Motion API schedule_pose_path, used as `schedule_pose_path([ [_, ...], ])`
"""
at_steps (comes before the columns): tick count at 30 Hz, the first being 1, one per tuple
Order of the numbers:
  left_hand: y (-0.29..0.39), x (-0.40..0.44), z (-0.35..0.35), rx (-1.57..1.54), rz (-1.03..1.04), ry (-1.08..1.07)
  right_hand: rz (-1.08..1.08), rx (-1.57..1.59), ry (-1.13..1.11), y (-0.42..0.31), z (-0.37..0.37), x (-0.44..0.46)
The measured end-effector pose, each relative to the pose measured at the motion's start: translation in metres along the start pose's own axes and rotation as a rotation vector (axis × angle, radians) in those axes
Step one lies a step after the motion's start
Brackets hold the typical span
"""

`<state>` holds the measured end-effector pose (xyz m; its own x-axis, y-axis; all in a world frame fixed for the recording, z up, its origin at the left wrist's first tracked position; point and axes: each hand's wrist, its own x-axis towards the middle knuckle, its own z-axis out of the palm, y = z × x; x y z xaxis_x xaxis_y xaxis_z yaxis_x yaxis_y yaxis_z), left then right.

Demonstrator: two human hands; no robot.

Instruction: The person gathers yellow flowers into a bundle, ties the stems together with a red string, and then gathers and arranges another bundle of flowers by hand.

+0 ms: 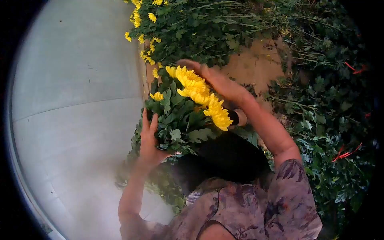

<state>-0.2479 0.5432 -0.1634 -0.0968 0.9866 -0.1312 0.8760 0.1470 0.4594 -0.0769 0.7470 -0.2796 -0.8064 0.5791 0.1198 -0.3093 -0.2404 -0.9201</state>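
A bunch of yellow chrysanthemums [198,90] with dense green leaves lies across my lap, its large blooms facing up and to the right. My left hand [150,140] grips the leafy side of the bunch, fingers spread over the foliage and the thumb partly under it. Along the far side of the blooms, my right hand [204,76] is stretched out with its fingers extended, at or against the petals. Its fingertips are slightly blurred, and whether they press on the flowers I cannot tell. Leaves hide the stems inside the left hand.
More cut chrysanthemums [200,28] lie piled at the back, their yellow heads toward the left. Leafy stems [320,100] with red ties [346,154] heap up on the right. A brown floor patch [256,64] shows between them. A pale grey surface [80,80] spans the left.
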Motion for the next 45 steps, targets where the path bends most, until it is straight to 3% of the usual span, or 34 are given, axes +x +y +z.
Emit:
schedule_pose_path([
  [2,0.001,-0.005,-0.004,-0.136,-0.044,0.027,-0.059,0.026,0.001,-0.001,-0.005,0.006],
  [5,-0.015,-0.009,-0.015,-0.060,-0.193,-0.169,-0.328,-0.106,0.090,-0.019,-0.019,0.010],
  [8,-0.022,-0.008,-0.013,-0.010,-0.215,-0.192,-0.261,-0.181,0.154,-0.036,-0.017,0.008],
  [10,-0.022,-0.009,-0.007,-0.020,-0.209,-0.155,-0.424,-0.590,0.227,-0.065,0.022,-0.014],
  [12,-0.020,-0.021,0.004,0.032,-0.131,0.025,-0.623,-0.739,0.039,-0.101,0.069,-0.037],
  [14,-0.017,-0.032,0.022,0.027,-0.166,0.055,-0.750,-0.781,-0.155,-0.108,0.118,-0.057],
  [18,0.040,-0.023,0.017,-0.937,-0.423,0.364,-0.771,-0.963,-0.176,-0.091,0.144,-0.057],
  [20,0.030,-0.028,0.012,-1.191,-0.475,0.465,-0.575,-0.997,-0.119,-0.103,0.119,-0.053],
  [22,-0.006,-0.042,0.006,0.098,-0.045,0.055,-0.477,-1.157,0.057,-0.125,0.082,-0.058],
  [23,-0.002,-0.040,0.001,0.116,-0.048,0.026,-0.443,-1.214,0.107,-0.130,0.063,-0.059],
  [25,0.010,-0.037,-0.010,0.075,-0.071,0.013,-0.503,-0.873,0.120,-0.111,0.042,-0.053],
  [26,0.013,-0.036,-0.014,0.050,-0.079,-0.016,-0.505,-0.877,0.107,-0.097,0.048,-0.051],
  [28,0.016,-0.035,-0.021,0.021,-0.076,-0.015,-0.313,-0.706,-0.042,-0.075,0.062,-0.046],
  [29,0.019,-0.032,-0.025,0.055,-0.065,-0.042,-0.318,-0.709,-0.056,-0.077,0.063,-0.045],
  [32,0.018,-0.033,-0.012,0.132,-0.039,-0.003,-0.302,-0.937,-0.112,-0.092,0.066,-0.045],
  [34,0.007,-0.032,-0.001,0.168,-0.015,0.059,-0.409,-1.242,0.092,-0.121,0.074,-0.049],
  [36,-0.008,-0.026,0.002,0.104,0.109,0.142,-0.455,-1.279,0.093,-0.132,0.101,-0.059],
  [38,-0.019,-0.020,0.004,0.089,0.111,0.146,-0.413,-1.269,-0.384,-0.131,0.133,-0.071],
  [41,-0.031,-0.018,0.012,0.026,0.159,0.181,-0.604,-1.470,-0.553,-0.090,0.148,-0.067],
  [45,-0.020,-0.019,0.008,0.054,0.186,0.191,-0.443,-1.644,-0.493,-0.082,0.126,-0.039],
])
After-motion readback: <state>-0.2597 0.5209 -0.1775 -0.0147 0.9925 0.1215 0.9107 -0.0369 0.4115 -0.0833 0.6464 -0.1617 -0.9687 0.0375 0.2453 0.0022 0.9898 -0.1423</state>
